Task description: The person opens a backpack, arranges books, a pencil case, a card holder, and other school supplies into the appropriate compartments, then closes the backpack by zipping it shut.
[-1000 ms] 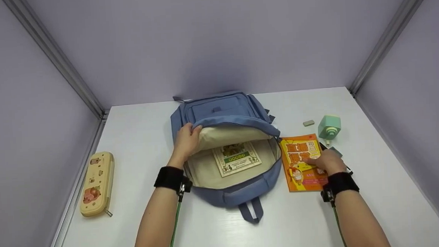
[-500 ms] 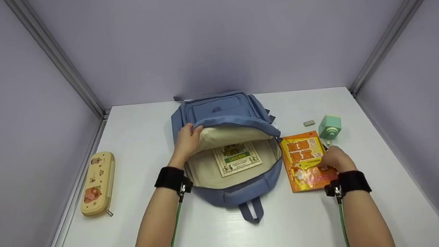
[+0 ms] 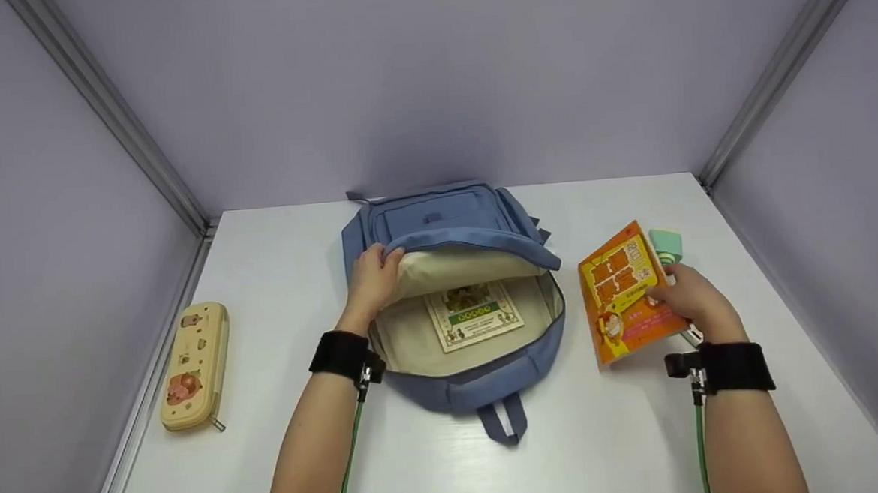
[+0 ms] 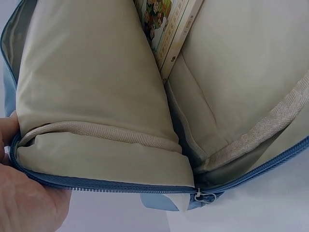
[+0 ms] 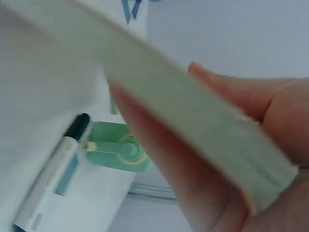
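Note:
A blue backpack lies unzipped on the white table, its cream lining showing. My left hand pinches the edge of its raised flap; the left wrist view shows the zipper edge between thumb and fingers. Inside the backpack rests a book with a green title band. Right of the backpack, my right hand grips an orange book by its right side, tilted and raised off the table. The right wrist view looks along this book's pale page edges, with the thumb on one cover and fingers on the other.
A yellow pencil case lies at the table's left. Behind the orange book stands a mint-green pump bottle, partly covered. In the right wrist view a white marker with a black cap lies near the bottle. Panels enclose the table's back and sides.
My right hand has taken hold of the orange book and lifted it from the table, tilting it and moving right. The small eraser-like block is now hidden behind it. My left hand stays on the flap.

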### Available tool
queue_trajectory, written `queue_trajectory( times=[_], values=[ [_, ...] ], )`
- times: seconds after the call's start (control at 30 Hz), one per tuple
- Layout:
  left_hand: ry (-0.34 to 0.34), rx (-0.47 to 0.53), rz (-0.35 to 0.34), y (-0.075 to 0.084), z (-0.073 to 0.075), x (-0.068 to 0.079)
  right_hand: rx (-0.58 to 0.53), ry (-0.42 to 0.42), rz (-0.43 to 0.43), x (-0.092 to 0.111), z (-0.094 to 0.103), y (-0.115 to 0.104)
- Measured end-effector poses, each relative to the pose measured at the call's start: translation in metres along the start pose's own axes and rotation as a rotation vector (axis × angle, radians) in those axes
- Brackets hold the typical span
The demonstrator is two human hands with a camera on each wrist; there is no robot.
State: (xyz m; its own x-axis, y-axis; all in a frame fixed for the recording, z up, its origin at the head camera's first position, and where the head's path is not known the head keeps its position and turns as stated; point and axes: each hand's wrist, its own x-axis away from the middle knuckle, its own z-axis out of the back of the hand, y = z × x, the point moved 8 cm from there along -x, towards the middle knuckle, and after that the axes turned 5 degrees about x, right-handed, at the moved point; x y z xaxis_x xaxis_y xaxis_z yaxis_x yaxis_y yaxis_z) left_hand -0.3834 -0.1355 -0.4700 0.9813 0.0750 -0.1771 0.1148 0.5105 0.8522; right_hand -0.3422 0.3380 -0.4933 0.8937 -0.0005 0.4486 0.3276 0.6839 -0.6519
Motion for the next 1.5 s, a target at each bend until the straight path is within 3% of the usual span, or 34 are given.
queue_trajectory(
  times=[0.27, 0.43, 0.6, 0.73, 0.83, 1.1, 1.37, 1.5],
  values=[
    [-0.010, -0.010, 0.034, 0.001, -0.001, 0.000, -0.066, 0.242, 0.119, 0.026, 0.031, -0.039],
    [0.014, -0.015, 0.032, 0.002, 0.001, -0.001, -0.207, 0.289, 0.232, 0.037, 0.036, -0.061],
    [0.028, -0.011, 0.026, 0.004, 0.003, -0.002, -0.360, 0.143, 0.392, 0.035, 0.019, -0.082],
    [0.036, -0.016, 0.019, 0.004, 0.003, -0.003, -0.341, -0.058, 0.537, 0.031, -0.010, -0.096],
    [0.043, -0.017, 0.019, 0.004, 0.004, -0.004, -0.281, -0.191, 0.578, 0.027, -0.035, -0.100],
    [0.060, -0.010, 0.019, 0.005, 0.005, -0.003, -0.184, -0.410, 0.495, 0.011, -0.087, -0.092],
    [0.097, 0.008, 0.025, 0.008, 0.007, -0.004, -0.161, -0.533, 0.454, -0.004, -0.117, -0.078],
    [0.120, 0.002, 0.045, 0.008, 0.009, -0.004, -0.168, -0.550, 0.380, -0.011, -0.127, -0.068]
  ],
)
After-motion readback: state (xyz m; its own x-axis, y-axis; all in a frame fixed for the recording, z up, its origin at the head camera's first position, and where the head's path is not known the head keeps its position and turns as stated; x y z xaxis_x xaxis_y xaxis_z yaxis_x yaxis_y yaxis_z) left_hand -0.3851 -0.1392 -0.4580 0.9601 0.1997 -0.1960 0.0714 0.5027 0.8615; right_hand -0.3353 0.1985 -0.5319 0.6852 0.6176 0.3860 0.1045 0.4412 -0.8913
